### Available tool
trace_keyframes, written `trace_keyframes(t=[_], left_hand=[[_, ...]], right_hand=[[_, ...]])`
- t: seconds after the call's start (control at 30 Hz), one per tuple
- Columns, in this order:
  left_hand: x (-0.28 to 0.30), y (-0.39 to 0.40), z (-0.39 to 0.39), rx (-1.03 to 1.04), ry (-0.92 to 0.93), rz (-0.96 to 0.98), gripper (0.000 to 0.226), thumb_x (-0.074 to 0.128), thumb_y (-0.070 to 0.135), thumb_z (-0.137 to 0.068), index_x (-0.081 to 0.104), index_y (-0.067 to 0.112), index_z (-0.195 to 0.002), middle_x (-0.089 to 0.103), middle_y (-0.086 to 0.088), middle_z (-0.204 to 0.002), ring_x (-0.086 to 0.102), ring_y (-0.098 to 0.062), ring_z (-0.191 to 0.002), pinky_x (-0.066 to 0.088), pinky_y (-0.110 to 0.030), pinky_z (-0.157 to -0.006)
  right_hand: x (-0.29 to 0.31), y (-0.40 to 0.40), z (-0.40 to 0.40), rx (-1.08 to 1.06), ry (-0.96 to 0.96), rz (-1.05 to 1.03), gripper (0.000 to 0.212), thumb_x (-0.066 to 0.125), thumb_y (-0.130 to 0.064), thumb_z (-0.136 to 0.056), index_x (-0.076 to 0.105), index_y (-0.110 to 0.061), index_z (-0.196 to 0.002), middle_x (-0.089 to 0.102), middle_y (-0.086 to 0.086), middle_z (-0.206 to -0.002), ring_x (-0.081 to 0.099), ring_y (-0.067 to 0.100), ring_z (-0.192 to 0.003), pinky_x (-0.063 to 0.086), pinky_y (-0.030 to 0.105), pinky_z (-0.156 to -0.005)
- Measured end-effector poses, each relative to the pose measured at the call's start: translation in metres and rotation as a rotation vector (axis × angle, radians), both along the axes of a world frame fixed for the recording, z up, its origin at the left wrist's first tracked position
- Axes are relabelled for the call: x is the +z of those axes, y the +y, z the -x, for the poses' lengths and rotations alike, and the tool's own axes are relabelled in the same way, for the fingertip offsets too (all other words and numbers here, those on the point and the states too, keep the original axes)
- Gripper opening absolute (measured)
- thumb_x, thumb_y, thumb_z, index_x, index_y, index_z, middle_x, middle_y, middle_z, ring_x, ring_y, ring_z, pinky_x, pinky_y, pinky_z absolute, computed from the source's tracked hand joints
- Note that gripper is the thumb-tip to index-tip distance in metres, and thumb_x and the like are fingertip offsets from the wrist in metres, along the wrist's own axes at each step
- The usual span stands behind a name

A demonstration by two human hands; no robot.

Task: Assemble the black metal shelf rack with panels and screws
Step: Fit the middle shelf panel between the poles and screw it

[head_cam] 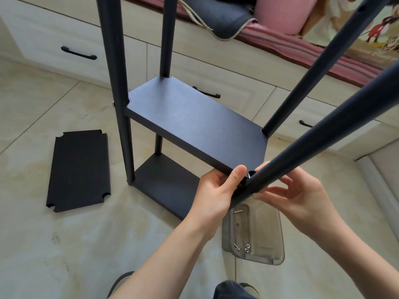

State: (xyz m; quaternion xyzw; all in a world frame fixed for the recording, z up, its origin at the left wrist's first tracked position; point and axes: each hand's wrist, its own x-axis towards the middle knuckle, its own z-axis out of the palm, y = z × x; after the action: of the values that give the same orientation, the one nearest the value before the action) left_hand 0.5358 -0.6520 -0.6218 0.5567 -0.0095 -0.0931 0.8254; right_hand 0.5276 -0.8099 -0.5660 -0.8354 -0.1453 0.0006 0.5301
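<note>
We see the black shelf rack (172, 130) standing on the tiled floor (43, 108), four posts rising past the camera, with a lower panel (164, 186) at floor level and a middle panel (194, 119) above it. Our left hand (218, 190) grips the near corner of the middle panel, thumb on top, right where the near post (323, 134) passes it. Our right hand (302, 197) sits just beside that post on the other side, fingers loosely curved toward the joint; we cannot tell whether they pinch anything.

A loose panel (78, 169) with notched corners lies flat on the floor to the left, well apart from the rack. A clear plastic tray (269, 234) sits under our hands, holding a few small screws (247, 248). Behind the rack runs a bench with drawers (71, 48) and black handles, topped with a striped cushion (302, 44) and a pink pillow (278, 14). The near post crosses diagonally in front of our right hand. Open floor lies left and near.
</note>
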Motion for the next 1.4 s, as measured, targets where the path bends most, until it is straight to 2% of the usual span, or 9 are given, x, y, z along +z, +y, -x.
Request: trace_keyframes(t=[0.17, 0.3, 0.47, 0.63, 0.8, 0.97, 1.13, 1.3, 1.4], left_hand=[[-0.002, 0.002, 0.002, 0.008, -0.002, -0.006, 0.035, 0.059, 0.042, -0.095, 0.066, 0.020, -0.069, 0.058, 0.016, -0.057, 0.054, 0.001, -0.054, 0.040, -0.007, -0.055], [-0.003, 0.001, 0.002, 0.010, 0.000, -0.002, 0.036, 0.059, 0.048, -0.090, 0.065, 0.021, -0.068, 0.055, 0.017, -0.055, 0.052, 0.001, -0.053, 0.039, -0.007, -0.054], [-0.004, 0.000, 0.000, -0.025, 0.025, 0.011, 0.037, 0.060, 0.047, -0.094, 0.067, 0.028, -0.063, 0.055, 0.017, -0.057, 0.052, 0.001, -0.055, 0.042, -0.008, -0.056], [-0.003, 0.000, -0.002, -0.057, 0.044, 0.030, 0.036, 0.060, 0.054, -0.092, 0.069, 0.025, -0.074, 0.061, 0.013, -0.066, 0.058, -0.002, -0.063, 0.046, -0.012, -0.061], [-0.005, 0.001, 0.002, -0.048, 0.036, 0.045, 0.035, 0.060, 0.042, -0.097, 0.068, 0.034, -0.064, 0.056, 0.020, -0.059, 0.053, 0.003, -0.057, 0.041, -0.007, -0.058], [-0.004, 0.003, 0.003, -0.030, 0.044, 0.074, 0.022, 0.063, 0.049, -0.090, 0.070, 0.035, -0.074, 0.063, 0.021, -0.068, 0.059, 0.003, -0.066, 0.044, -0.007, -0.063], [-0.008, 0.001, 0.005, -0.003, 0.083, 0.074, 0.021, 0.063, 0.041, -0.097, 0.070, 0.024, -0.105, 0.075, 0.012, -0.095, 0.069, -0.004, -0.092, 0.050, -0.012, -0.076], [-0.001, 0.000, 0.006, 0.069, 0.134, 0.044, 0.023, 0.066, 0.036, -0.096, 0.064, 0.021, -0.112, 0.075, 0.012, -0.093, 0.071, -0.005, -0.092, 0.052, -0.013, -0.073], [0.003, 0.001, 0.008, 0.127, 0.208, 0.033, 0.032, 0.073, 0.036, -0.090, 0.055, 0.026, -0.115, 0.074, 0.014, -0.091, 0.072, -0.006, -0.091, 0.054, -0.016, -0.073]], right_hand=[[0.000, -0.001, -0.001, 0.014, -0.060, 0.050, 0.034, 0.076, -0.026, -0.068, 0.069, -0.036, -0.100, 0.063, -0.001, -0.105, 0.068, 0.022, -0.096, 0.060, 0.029, -0.077], [0.000, -0.002, -0.001, 0.017, -0.082, 0.086, 0.035, 0.075, -0.030, -0.069, 0.067, -0.041, -0.100, 0.062, -0.004, -0.105, 0.067, 0.021, -0.095, 0.059, 0.027, -0.075], [-0.001, -0.003, -0.001, -0.038, -0.131, 0.166, 0.033, 0.076, -0.033, -0.069, 0.070, -0.037, -0.101, 0.057, -0.005, -0.107, 0.060, 0.023, -0.085, 0.056, 0.023, -0.069], [0.000, -0.001, -0.001, -0.092, -0.116, 0.210, 0.038, 0.075, -0.038, -0.067, 0.068, -0.029, -0.103, 0.052, 0.002, -0.110, 0.056, 0.022, -0.085, 0.055, 0.030, -0.070], [0.002, -0.001, -0.002, -0.122, -0.112, 0.276, 0.037, 0.082, -0.022, -0.069, 0.069, -0.025, -0.104, 0.050, 0.003, -0.112, 0.056, 0.021, -0.091, 0.054, 0.042, -0.076], [0.002, 0.002, 0.000, -0.115, -0.124, 0.266, 0.038, 0.078, -0.030, -0.068, 0.069, -0.026, -0.105, 0.050, 0.004, -0.113, 0.056, 0.022, -0.094, 0.053, 0.045, -0.077], [0.000, 0.002, 0.001, -0.132, -0.131, 0.264, 0.049, 0.077, -0.033, -0.071, 0.063, -0.030, -0.117, 0.050, -0.001, -0.120, 0.056, 0.017, -0.107, 0.052, 0.038, -0.082], [-0.008, -0.003, -0.004, -0.121, 0.102, 0.153, 0.066, 0.080, -0.019, -0.076, 0.049, -0.057, -0.120, 0.055, -0.015, -0.126, 0.062, 0.007, -0.114, 0.055, 0.024, -0.086], [-0.008, -0.006, -0.012, -0.075, 0.270, -0.112, 0.077, 0.077, 0.003, -0.076, 0.052, -0.059, -0.113, 0.073, -0.001, -0.111, 0.072, 0.013, -0.099, 0.056, 0.018, -0.071]])
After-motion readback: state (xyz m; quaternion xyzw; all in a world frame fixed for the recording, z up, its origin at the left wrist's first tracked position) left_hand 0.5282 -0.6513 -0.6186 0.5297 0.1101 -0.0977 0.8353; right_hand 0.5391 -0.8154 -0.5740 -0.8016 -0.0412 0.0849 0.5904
